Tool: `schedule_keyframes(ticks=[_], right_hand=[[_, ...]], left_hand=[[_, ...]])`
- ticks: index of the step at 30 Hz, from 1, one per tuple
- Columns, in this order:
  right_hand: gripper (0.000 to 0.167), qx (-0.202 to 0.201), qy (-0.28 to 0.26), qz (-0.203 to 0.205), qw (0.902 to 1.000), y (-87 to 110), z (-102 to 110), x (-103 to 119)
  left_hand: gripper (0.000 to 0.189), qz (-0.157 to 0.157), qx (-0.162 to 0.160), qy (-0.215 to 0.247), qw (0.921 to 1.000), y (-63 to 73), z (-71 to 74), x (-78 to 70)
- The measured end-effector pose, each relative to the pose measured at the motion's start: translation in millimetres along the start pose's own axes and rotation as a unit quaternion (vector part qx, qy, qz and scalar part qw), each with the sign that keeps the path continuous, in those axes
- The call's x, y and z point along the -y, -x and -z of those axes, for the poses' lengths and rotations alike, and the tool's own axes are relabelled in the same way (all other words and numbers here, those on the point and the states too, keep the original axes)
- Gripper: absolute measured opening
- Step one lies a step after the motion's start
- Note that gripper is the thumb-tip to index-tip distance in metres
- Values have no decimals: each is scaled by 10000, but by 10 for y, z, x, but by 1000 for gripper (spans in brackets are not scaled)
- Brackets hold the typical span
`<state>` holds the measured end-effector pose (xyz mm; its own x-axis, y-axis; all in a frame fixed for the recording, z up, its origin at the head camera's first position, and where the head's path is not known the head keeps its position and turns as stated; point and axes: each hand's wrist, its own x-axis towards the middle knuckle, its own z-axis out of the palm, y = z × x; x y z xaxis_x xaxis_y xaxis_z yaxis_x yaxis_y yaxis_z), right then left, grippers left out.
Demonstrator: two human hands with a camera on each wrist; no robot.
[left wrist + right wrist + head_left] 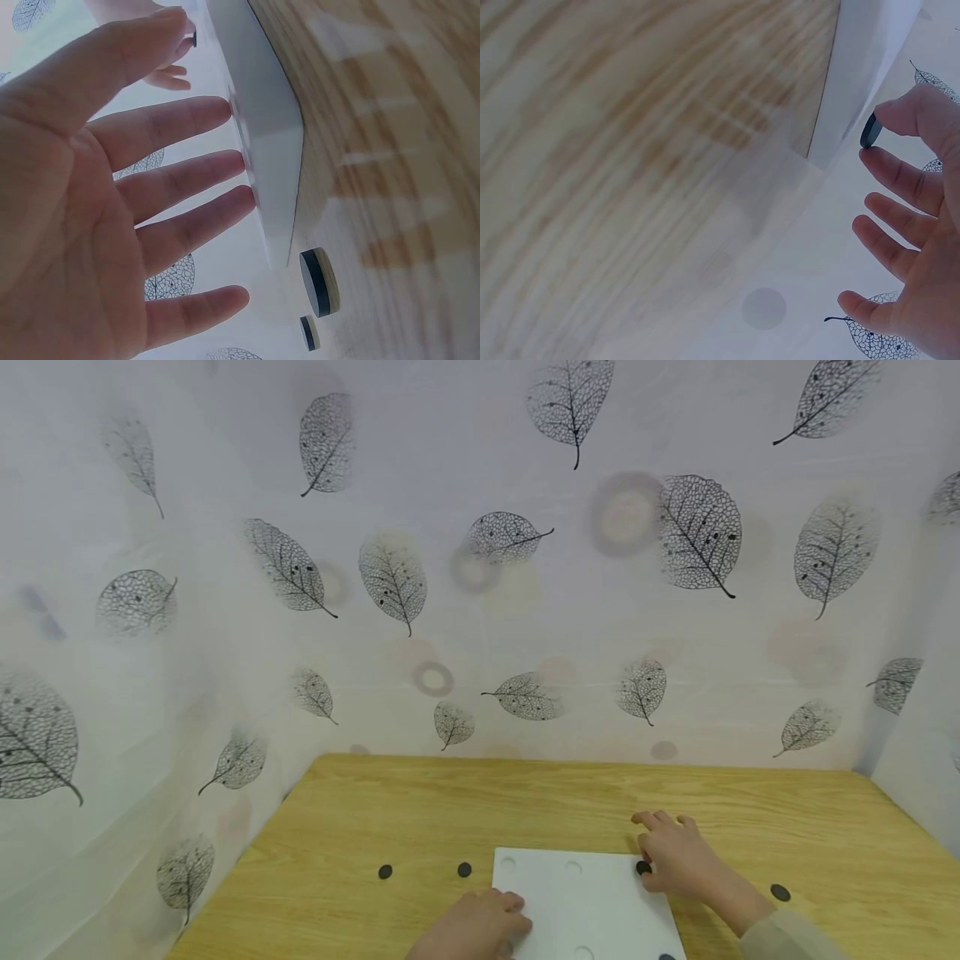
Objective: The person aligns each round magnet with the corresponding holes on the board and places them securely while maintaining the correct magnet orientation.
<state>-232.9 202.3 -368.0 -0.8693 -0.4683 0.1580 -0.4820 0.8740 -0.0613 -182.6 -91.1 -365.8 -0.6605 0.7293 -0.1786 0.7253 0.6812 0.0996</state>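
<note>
A white board (592,906) with shallow round recesses lies on the table. Over its far right corner, my right hand (678,856) pinches a small black disc (871,130) between thumb and index finger, the other fingers spread apart. My left hand (476,927) rests its fingertips on the board's left side. In the left wrist view its fingers (180,169) are extended, with nothing held. Another dark disc (667,957) sits on the board at its near right, cut off by the frame. Empty recesses (573,867) show along the far edge.
Two black discs (465,869) lie on the wooden table (337,818), left of the board. One more disc (780,892) lies to the right, beyond the right forearm. A pale leaf-patterned curtain (480,635) rises behind the table and at both sides.
</note>
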Motion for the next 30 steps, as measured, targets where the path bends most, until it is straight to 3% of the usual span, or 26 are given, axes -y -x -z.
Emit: schedule_keyframes(ticks=[16, 23, 30], right_hand=[[30, 166, 206, 8, 9997, 4, -58, -6], [32, 161, 189, -5, 9997, -5, -62, -8], [31, 207, 207, 3, 9996, -10, -61, -7]], left_hand=[[26, 127, -19, 36, 9999, 13, -5, -13], [24, -227, -246, -274, 9991, 26, -7, -4], [25, -167, -172, -244, 9994, 23, -5, -2]])
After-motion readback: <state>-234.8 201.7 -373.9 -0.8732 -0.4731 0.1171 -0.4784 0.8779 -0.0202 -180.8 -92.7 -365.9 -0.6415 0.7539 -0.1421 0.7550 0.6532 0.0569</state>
